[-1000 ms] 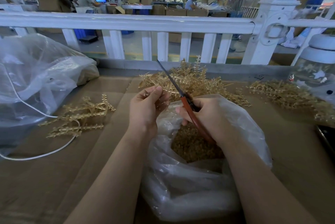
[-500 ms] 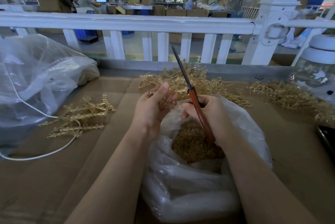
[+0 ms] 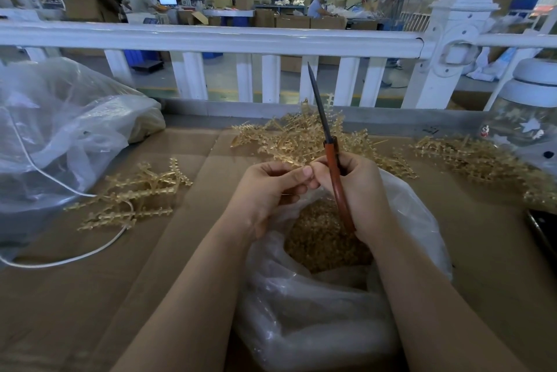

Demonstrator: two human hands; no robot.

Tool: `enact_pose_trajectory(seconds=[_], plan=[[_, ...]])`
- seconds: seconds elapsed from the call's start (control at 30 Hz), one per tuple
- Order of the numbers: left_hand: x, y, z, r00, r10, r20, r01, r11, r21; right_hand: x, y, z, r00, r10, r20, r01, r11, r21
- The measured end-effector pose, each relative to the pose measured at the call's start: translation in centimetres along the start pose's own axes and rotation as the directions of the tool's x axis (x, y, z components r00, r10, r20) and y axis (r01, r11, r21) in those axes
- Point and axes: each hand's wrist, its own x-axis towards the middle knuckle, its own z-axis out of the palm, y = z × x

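Because the fingertips of both hands crowd together, whatever sits between them is too small and too covered to make out. The left hand (image 3: pixel 268 191) has its fingers curled in and its thumb pressed forward against the right hand's fingertips, so I cannot tell whether it pinches a piece or nothing at all. The right hand (image 3: pixel 360 191) grips the cutting tool (image 3: pixel 331 150) by its orange handle. The lower end of that handle disappears behind the palm, and I cannot tell whether it is scissors or a single blade. The dark blade stands nearly upright, tilted a little to the left, its tip rising in front of the white railing (image 3: pixel 211 38).

Both hands hover just above the open mouth of a clear plastic bag (image 3: pixel 325 311), which lies on the cardboard (image 3: pixel 90 296) between the forearms. Tan cut bits (image 3: pixel 316 242) fill its bottom, partly hidden by the right wrist. A heap of tan sprigs (image 3: pixel 289 136) lies just behind the hands. A smaller bunch (image 3: pixel 135 194) is off to the left and another spread (image 3: pixel 470 157) to the right. A big crumpled bag (image 3: pixel 60 130) is cut off at the left edge, and a white cord (image 3: pixel 60 261) trails from it. At the right edge, a glass jar (image 3: pixel 530 121) and a dark object (image 3: pixel 542 230) are only partly in view.
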Motion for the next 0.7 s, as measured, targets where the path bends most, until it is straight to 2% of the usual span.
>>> enact_pose_trajectory(seconds=[0.27, 0.43, 0.57, 0.7], plan=[[0.0, 0.2, 0.6, 0.992, 0.063, -0.109, -0.066, 0.997, -0.028, 0.4, 0.6, 0.0, 0.999, -0.004, -0.034, 0.001, 0.994, -0.111], [0.1, 0.5, 0.5, 0.967, 0.109, -0.229, -0.129, 0.989, -0.072, 0.5, 1.1, -0.2, 0.999, -0.012, -0.052, -0.002, 0.968, -0.253], [0.2, 0.7, -0.1, 0.948, 0.153, -0.280, -0.201, 0.967, -0.154, 0.0, 1.0, -0.6, 0.992, -0.120, -0.042, 0.080, 0.845, -0.529], [0.1, 0.8, -0.3, 0.945, 0.190, -0.266, -0.247, 0.948, -0.199, -0.1, 1.2, -1.1, 0.981, -0.191, 0.046, 0.179, 0.776, -0.605]])
